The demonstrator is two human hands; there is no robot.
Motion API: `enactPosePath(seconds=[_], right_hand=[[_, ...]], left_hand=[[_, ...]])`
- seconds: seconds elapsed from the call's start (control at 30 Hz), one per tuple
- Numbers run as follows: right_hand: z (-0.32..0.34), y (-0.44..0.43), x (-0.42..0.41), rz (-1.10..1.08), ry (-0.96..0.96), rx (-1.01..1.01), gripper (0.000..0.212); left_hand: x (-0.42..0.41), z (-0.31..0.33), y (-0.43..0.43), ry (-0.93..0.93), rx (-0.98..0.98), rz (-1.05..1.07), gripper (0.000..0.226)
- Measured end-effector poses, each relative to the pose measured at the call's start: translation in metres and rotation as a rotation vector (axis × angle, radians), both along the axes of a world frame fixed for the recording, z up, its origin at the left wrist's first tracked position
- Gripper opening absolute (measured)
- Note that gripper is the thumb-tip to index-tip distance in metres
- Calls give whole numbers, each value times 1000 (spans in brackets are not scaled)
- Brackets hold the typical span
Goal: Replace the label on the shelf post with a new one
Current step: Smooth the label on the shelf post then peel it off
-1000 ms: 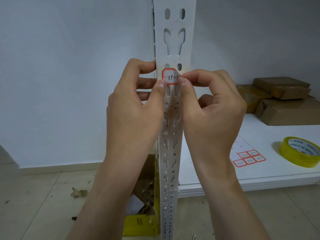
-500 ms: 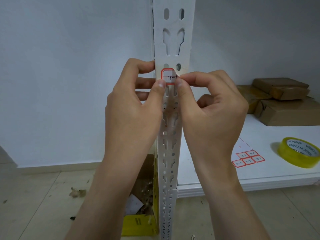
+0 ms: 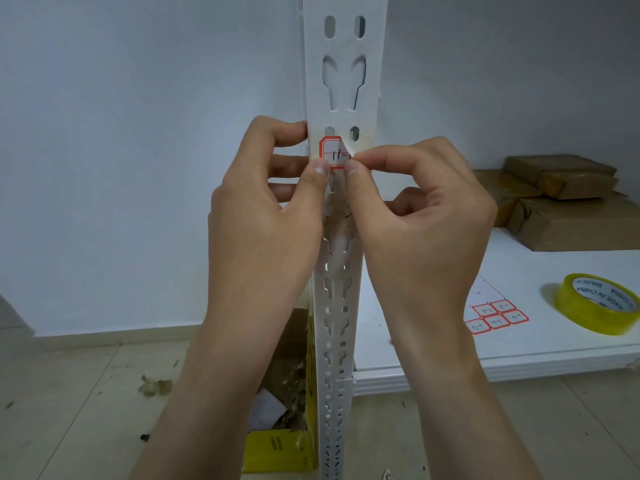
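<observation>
A white slotted shelf post runs up the middle of the view. A red-bordered label with handwritten marks sticks on its front face. My right hand pinches the label's right edge between thumb and forefinger, and that edge curls away from the metal. My left hand wraps around the post from the left, its thumb tip pressing just under the label. A sheet of red-bordered labels lies on the white shelf board to the right.
A roll of yellowish clear tape rests on the shelf board at the right. Brown cardboard packages are stacked at the back right. A yellow box with scraps stands on the floor left of the post, with debris scattered nearby.
The label's right edge has lifted further off the post under my right fingertips. Both hands stay in nearly the same place.
</observation>
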State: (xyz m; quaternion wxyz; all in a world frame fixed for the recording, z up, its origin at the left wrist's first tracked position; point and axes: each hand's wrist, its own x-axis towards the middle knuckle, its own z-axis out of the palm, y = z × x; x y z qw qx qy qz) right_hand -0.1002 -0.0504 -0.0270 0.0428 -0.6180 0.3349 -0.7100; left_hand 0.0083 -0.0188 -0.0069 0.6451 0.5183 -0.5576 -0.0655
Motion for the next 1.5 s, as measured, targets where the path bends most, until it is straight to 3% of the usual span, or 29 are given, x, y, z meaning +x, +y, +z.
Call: enactPosePath(seconds=[0.17, 0.33, 0.47, 1.1, 1.33, 1.5], right_hand=[[-3, 0, 2, 9, -48, -18, 8], [-5, -1, 2, 32, -118, -32, 31], [-12, -8, 3, 12, -67, -70, 20], [-7, -4, 1, 10, -67, -15, 3], [-3, -1, 3, 14, -50, -31, 12], [-5, 0, 3, 22, -44, -9, 4]], left_hand=[[0, 0, 0, -13, 3, 8, 16], [0, 0, 0, -12, 5, 6, 15], [0, -1, 0, -16, 5, 8, 16], [-1, 0, 0, -18, 21, 24, 18], [-1, 0, 0, -16, 13, 17, 17], [-1, 0, 0, -19, 13, 18, 19]])
